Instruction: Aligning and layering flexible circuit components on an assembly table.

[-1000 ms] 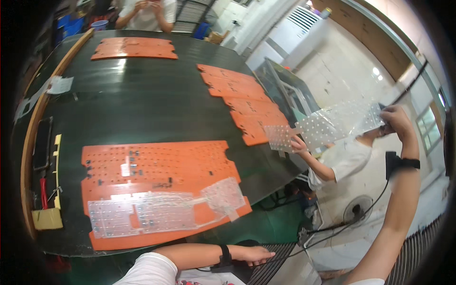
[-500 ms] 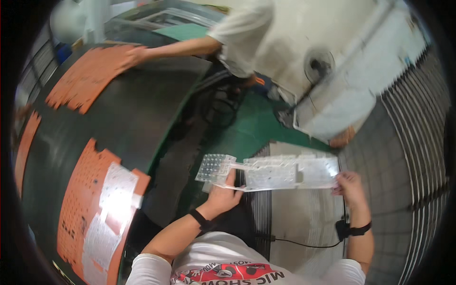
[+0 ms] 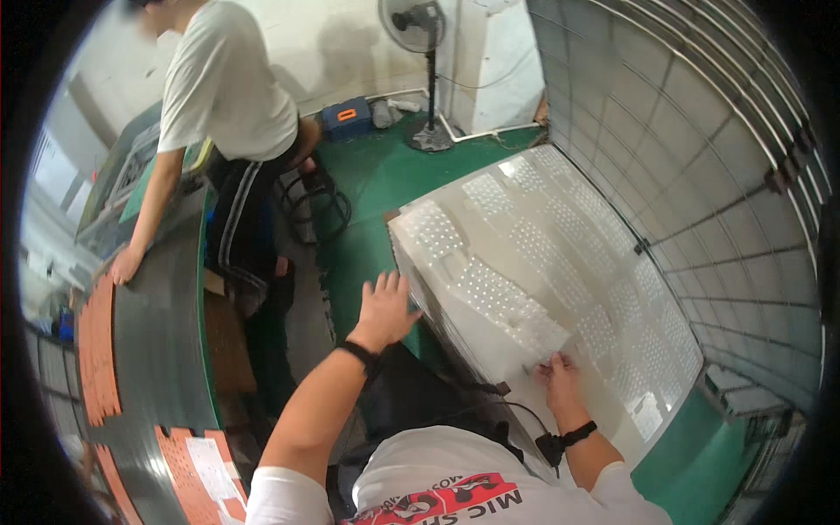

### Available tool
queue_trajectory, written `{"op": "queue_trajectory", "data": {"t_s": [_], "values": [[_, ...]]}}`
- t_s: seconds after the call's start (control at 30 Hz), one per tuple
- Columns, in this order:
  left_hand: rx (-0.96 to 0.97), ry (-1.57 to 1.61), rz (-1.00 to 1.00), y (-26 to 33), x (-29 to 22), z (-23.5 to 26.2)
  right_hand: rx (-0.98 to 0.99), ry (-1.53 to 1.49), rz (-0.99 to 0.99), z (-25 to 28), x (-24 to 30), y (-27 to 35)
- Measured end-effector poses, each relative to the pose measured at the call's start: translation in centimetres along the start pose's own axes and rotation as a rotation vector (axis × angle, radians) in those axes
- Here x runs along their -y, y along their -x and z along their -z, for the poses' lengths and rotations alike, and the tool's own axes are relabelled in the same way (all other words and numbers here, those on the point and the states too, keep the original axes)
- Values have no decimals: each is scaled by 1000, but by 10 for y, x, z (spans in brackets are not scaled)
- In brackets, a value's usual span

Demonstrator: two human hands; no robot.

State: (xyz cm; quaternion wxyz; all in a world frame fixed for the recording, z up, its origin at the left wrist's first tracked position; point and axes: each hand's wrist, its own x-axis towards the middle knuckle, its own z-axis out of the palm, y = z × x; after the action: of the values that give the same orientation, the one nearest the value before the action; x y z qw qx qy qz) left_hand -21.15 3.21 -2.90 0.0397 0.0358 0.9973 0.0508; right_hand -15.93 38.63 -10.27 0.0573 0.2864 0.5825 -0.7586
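We see the left hand (image 3: 385,308) spread flat with fingers apart, holding nothing, hovering just off the near left edge of a white stack of sheets (image 3: 560,289) that fills the picture from the centre out toward three o'clock. The right hand (image 3: 560,374), at about five o'clock, rests its fingertips on a clear dimpled plastic sheet (image 3: 503,302) lying on top of that stack; the fingers press down on the sheet's near corner rather than closing around it, though we cannot tell whether the thumb pinches its edge. The dimpled sheet runs diagonally from the stack's ten o'clock corner down to the right hand. More dimpled sheets of the same kind lie in rows across the stack toward two and four o'clock. Both wrists carry dark bands. At ten o'clock another person (image 3: 232,96) in a white shirt leans a hand on a dark curved table (image 3: 166,350), which bears orange perforated panels (image 3: 98,350) at nine and seven o'clock. A standing fan (image 3: 418,35) is at twelve o'clock on the green floor (image 3: 367,192).
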Motion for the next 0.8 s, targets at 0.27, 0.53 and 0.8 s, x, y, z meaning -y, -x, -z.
{"op": "queue_trajectory", "data": {"t_s": [0.27, 0.53, 0.8], "values": [[164, 224, 100, 113, 26, -51, -69, 135, -42, -21, -8, -16], [179, 320, 292, 151, 25, -37, -77, 240, -31, 4, -16, -34], [89, 332, 266, 165, 15, -22, 53, 300, -63, -5, -22, -46]]}}
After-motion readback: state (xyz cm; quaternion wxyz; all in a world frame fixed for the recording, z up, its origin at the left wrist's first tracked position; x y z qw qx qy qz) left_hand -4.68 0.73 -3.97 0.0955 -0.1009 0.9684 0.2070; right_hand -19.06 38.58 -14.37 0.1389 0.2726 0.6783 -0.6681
